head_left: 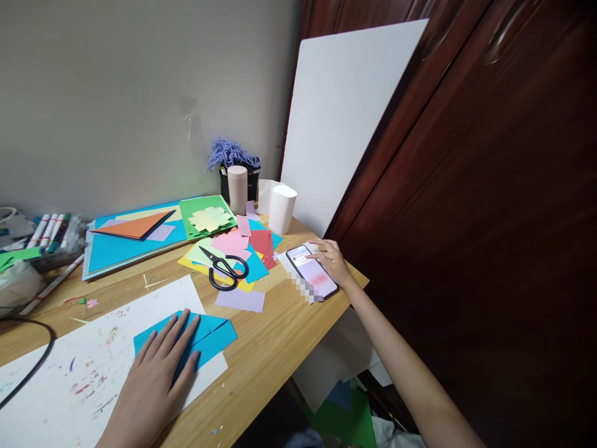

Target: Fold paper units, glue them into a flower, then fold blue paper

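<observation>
My left hand [161,367] lies flat with its fingers spread on a folded blue paper [214,339], which rests on a white sheet [60,386] marked with paint. At the right end of the table, my right hand [330,260] has its fingers apart over the upper part of a phone [312,274] with a lit screen. Black-handled scissors [224,270] lie between the hands on pink, yellow, green and blue paper pieces. A lilac slip [240,301] is just below them.
An orange folded paper [135,225] lies on blue sheets at the back left, beside green paper [196,214]. Markers [49,230] sit far left. A pink container [237,190], a white cup [282,210] and purple yarn [231,154] stand behind. A white board [345,112] leans on the cabinet.
</observation>
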`<state>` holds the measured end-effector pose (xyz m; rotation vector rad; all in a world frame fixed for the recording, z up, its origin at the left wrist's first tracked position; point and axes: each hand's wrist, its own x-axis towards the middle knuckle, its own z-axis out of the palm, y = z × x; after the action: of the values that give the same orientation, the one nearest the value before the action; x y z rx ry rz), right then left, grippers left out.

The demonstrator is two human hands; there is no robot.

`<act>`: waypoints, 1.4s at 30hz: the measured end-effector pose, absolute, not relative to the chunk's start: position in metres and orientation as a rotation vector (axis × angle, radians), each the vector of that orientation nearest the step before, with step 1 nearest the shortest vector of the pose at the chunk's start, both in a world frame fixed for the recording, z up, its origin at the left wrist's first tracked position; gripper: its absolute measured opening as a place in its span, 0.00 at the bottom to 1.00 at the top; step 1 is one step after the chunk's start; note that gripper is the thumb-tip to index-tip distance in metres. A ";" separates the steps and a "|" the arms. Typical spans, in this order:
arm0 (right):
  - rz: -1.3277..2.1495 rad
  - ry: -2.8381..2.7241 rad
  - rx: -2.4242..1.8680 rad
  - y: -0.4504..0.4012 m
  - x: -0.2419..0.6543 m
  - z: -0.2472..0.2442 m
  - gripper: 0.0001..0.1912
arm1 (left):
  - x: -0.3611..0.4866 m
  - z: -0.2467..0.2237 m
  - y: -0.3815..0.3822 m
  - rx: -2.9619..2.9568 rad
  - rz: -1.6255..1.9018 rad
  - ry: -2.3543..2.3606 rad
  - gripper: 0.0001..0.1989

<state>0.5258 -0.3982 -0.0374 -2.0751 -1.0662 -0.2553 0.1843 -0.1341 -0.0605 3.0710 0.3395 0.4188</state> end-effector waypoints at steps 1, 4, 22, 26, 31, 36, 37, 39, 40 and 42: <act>-0.270 -1.061 -2.075 -0.398 0.526 -0.038 0.19 | 0.184 -0.061 -0.134 3.074 0.420 0.340 0.30; -0.305 -1.050 -2.072 -0.399 0.526 -0.038 0.19 | 0.184 -0.061 -0.133 3.089 0.419 0.339 0.30; -0.328 -1.051 -2.080 -0.400 0.525 -0.038 0.19 | 0.183 -0.061 -0.134 3.090 0.433 0.349 0.30; -0.322 -1.052 -2.072 -0.400 0.525 -0.038 0.19 | 0.183 -0.060 -0.134 3.078 0.417 0.375 0.29; -0.318 -1.040 -2.066 -0.400 0.524 -0.038 0.20 | 0.185 -0.057 -0.134 3.058 0.436 0.372 0.28; -0.309 -1.025 -2.093 -0.400 0.523 -0.037 0.20 | 0.186 -0.056 -0.133 3.049 0.450 0.369 0.29; -0.310 -1.029 -2.090 -0.400 0.523 -0.037 0.20 | 0.186 -0.057 -0.132 3.051 0.452 0.368 0.29; -0.315 -1.039 -2.079 -0.400 0.523 -0.037 0.20 | 0.186 -0.057 -0.132 3.060 0.450 0.360 0.30; -0.318 -1.042 -2.077 -0.400 0.523 -0.037 0.20 | 0.186 -0.057 -0.132 3.066 0.452 0.356 0.30; -0.321 -1.047 -2.083 -0.400 0.524 -0.038 0.20 | 0.186 -0.057 -0.132 3.077 0.453 0.349 0.30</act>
<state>0.5235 -0.4003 -0.0376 -2.0831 -1.0465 -0.3212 0.1861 -0.1321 -0.0571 3.0771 0.3488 0.4529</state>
